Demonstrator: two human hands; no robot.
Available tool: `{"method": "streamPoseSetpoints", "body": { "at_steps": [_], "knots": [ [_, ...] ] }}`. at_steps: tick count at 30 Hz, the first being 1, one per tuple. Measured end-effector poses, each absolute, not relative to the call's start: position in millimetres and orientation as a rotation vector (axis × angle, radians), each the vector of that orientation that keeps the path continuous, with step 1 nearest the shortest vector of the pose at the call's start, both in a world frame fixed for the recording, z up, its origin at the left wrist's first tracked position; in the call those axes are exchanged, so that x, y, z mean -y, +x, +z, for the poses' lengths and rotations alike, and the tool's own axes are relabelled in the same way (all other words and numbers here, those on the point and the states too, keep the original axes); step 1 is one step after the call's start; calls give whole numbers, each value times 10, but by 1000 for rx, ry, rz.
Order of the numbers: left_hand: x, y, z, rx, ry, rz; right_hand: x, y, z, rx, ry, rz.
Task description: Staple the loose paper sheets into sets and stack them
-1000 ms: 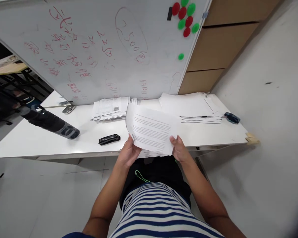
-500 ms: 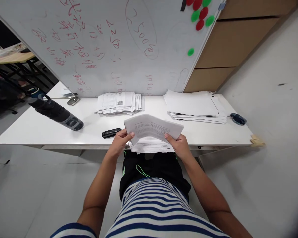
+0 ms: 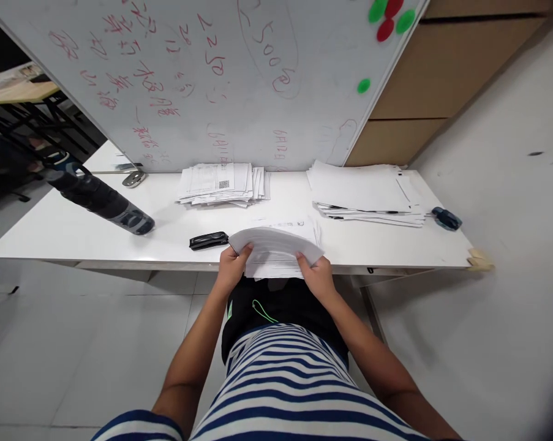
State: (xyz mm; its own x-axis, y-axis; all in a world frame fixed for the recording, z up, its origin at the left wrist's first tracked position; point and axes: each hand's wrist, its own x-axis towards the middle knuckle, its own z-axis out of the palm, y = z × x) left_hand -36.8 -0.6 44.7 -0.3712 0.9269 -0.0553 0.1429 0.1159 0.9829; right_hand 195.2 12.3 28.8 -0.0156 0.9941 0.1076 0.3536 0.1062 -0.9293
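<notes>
Between my two hands, a bundle of white sheets (image 3: 276, 237) bends in an arch over the desk's front edge. My left hand (image 3: 234, 262) pinches its left end, thumb on top, and my right hand (image 3: 316, 272) grips the right end the same way. Under and behind the bundle lies a printed paper stack (image 3: 274, 264), partly hidden by it. A black stapler (image 3: 209, 240) rests on the desk just left of my left hand.
The white desk (image 3: 175, 233) bears a left paper pile (image 3: 216, 185), a right paper pile (image 3: 361, 190), a dark bottle (image 3: 102, 201), a computer mouse (image 3: 134, 178) and a dark blue object (image 3: 446, 218). A whiteboard (image 3: 239, 122) stands behind.
Both hands have lowered the held sheets slightly toward me and moved closer together, so the bundle arches more. More of the stack behind it shows. The camera view has shifted a little.
</notes>
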Motion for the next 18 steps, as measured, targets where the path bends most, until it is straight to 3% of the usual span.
{"method": "streamPoseSetpoints", "body": {
  "at_steps": [6,13,18],
  "knots": [
    [82,-417,475,-1741,1117,1361,-76,1974,314,1632,-1352,811],
    [23,-690,442,-1859,1318,1431,-41,2040,392,1530,-1460,1155],
    [-132,-1281,364,-2140,1887,982,-103,2092,381,1393,-1520,1338]
  ]
}}
